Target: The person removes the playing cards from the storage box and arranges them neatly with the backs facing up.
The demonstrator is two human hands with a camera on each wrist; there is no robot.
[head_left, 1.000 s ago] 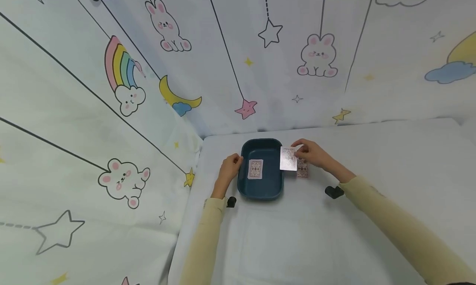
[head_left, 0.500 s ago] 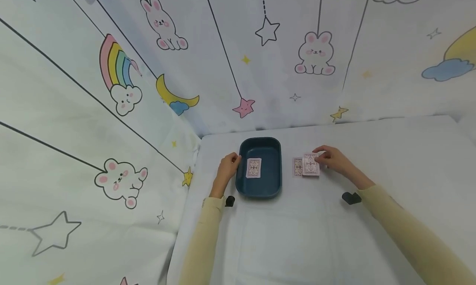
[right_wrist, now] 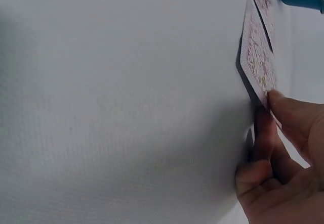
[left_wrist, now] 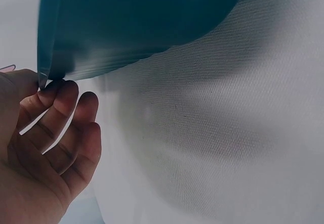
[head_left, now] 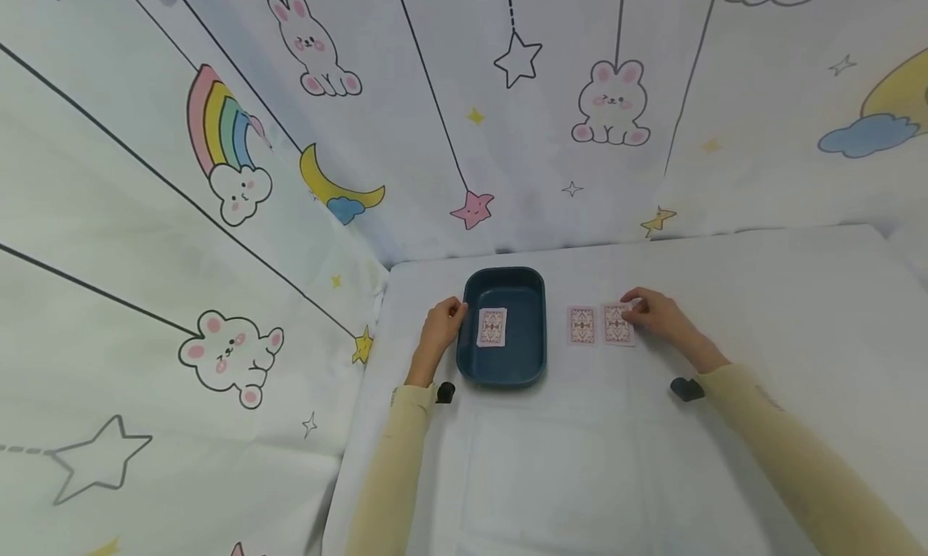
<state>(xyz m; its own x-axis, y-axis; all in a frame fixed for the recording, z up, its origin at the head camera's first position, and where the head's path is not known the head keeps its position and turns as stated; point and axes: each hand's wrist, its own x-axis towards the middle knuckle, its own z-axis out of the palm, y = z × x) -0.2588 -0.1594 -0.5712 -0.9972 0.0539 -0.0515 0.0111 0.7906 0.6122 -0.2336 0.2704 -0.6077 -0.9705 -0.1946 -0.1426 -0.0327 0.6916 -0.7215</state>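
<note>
A dark blue tray [head_left: 525,338] stands on the white-covered table, with a red-and-white patterned playing card [head_left: 492,327] lying face down inside. My left hand [head_left: 444,324] is at the tray's left side; in the left wrist view its thumb and forefinger pinch the tray rim [left_wrist: 43,80]. To the right of the tray are two more face-down cards, a small gap between them. One card [head_left: 582,325] lies flat. My right hand [head_left: 658,316] pinches the other card [head_left: 616,324] by its right edge, and in the right wrist view this card [right_wrist: 257,57] looks slightly raised.
A cloth wall [head_left: 428,137] printed with rabbits, stars and clouds rises behind and to the left of the table. Dark wrist devices [head_left: 686,389] sit beneath both forearms. The white tablecloth [head_left: 558,475] spreads out in front of the tray.
My right hand has carried its card rightward and down, from above the tray's right rim to beside the flat card, which is now uncovered. The left hand stays on the tray.
</note>
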